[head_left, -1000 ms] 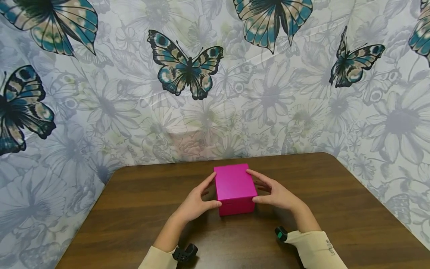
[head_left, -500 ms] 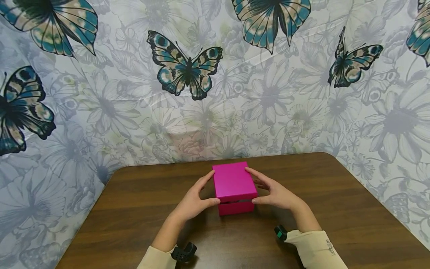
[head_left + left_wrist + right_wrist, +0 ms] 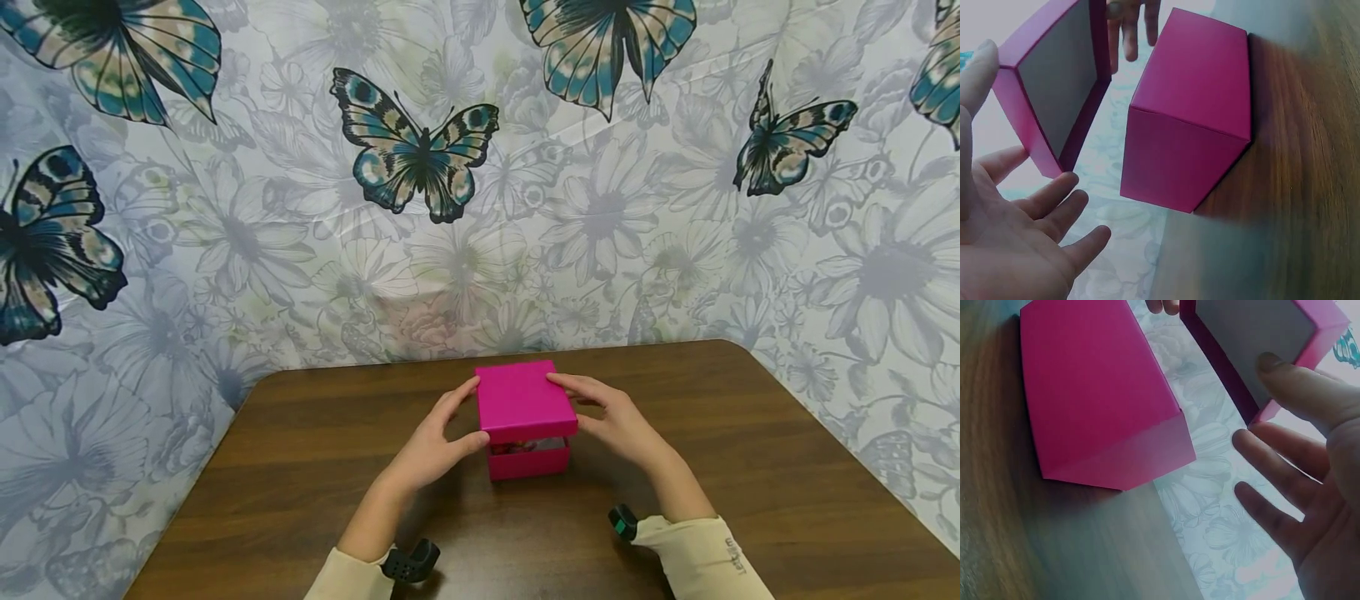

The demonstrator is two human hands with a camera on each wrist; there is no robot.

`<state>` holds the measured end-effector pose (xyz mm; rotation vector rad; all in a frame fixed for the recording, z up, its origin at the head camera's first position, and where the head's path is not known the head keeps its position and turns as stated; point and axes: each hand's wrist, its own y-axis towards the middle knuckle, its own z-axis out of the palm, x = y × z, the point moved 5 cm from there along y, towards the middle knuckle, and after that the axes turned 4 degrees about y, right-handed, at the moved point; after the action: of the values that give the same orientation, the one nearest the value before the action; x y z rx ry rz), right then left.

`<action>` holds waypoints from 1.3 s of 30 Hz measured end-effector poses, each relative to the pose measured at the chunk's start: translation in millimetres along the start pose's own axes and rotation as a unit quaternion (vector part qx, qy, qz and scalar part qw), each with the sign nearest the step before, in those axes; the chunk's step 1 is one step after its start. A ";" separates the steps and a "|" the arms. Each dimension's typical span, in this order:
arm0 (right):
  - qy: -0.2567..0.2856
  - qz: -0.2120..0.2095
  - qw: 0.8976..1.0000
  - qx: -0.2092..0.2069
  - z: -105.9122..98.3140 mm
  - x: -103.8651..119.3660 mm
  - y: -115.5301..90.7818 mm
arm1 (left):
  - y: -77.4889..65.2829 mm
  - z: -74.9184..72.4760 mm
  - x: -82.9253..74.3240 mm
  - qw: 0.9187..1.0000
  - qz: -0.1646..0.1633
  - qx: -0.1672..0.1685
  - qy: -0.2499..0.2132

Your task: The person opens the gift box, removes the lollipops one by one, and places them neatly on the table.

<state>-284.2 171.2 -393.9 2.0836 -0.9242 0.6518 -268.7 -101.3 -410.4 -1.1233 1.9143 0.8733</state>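
Note:
A bright pink box lid (image 3: 525, 398) is raised above its pink box (image 3: 529, 464), which stands on the table. My left hand (image 3: 432, 446) grips the lid's left side between thumb and fingers. On the opposite side my right hand (image 3: 622, 425) holds it the same way, its thumb tip (image 3: 1269, 362) under the rim in the right wrist view. The lid's pale inside (image 3: 1063, 78) shows in the left wrist view, with a gap between lid and box. Through that gap, something with red and white patches (image 3: 517, 447) shows inside the box; its kind is hidden.
The brown wooden table (image 3: 315, 467) has rounded far corners. Behind it hangs a floral cloth (image 3: 600, 275) with large butterflies. A black band (image 3: 411, 563) sits on the left wrist and another band (image 3: 624, 523) on the right.
Both hands have lifted the lid up off the box. A thin slit at the front has widened, showing some of the contents. The box has stayed in place.

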 end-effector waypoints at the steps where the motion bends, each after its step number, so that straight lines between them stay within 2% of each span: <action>1: -0.002 -0.002 1.000 -0.008 -0.4 0.3 0.2 | 0.2 0.0 -1.0 1.000 0.007 0.002 -0.002; 4: -0.001 -0.011 0.999 -0.036 -1.6 1.4 1.1 | 0.0 -0.4 -3.6 1.000 0.028 0.004 -0.006; 10: 0.013 -0.021 0.996 -0.088 -2.0 5.6 2.8 | 0.6 -1.1 -4.4 0.999 0.047 0.002 -0.005; 18: 0.037 -0.019 0.989 -0.141 -0.2 11.3 5.4 | -0.3 0.7 -7.6 0.999 0.030 -0.014 -0.005; 24: 0.082 -0.005 0.980 -0.179 2.3 17.0 4.0 | 1.6 2.6 -9.0 0.999 0.033 -0.040 -0.003; 27: 0.100 0.018 0.977 -0.189 3.5 17.2 3.7 | 2.4 1.4 -11.7 0.997 0.041 -0.064 0.023; 30: 0.122 0.062 0.974 -0.181 4.9 15.6 3.9 | 2.7 -0.5 -13.8 0.993 0.049 -0.090 0.058; 33: 0.157 0.110 0.966 -0.172 7.5 7.6 3.7 | 2.1 -2.2 -14.3 0.990 0.052 -0.111 0.074; 39: 0.202 0.172 0.949 -0.170 8.5 3.6 4.3 | 2.4 -2.3 -15.5 0.990 0.068 -0.114 0.038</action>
<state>-284.2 161.1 -394.6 1.4258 -1.0768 0.9795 -266.1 -96.0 -395.7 -1.1826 2.0099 1.1646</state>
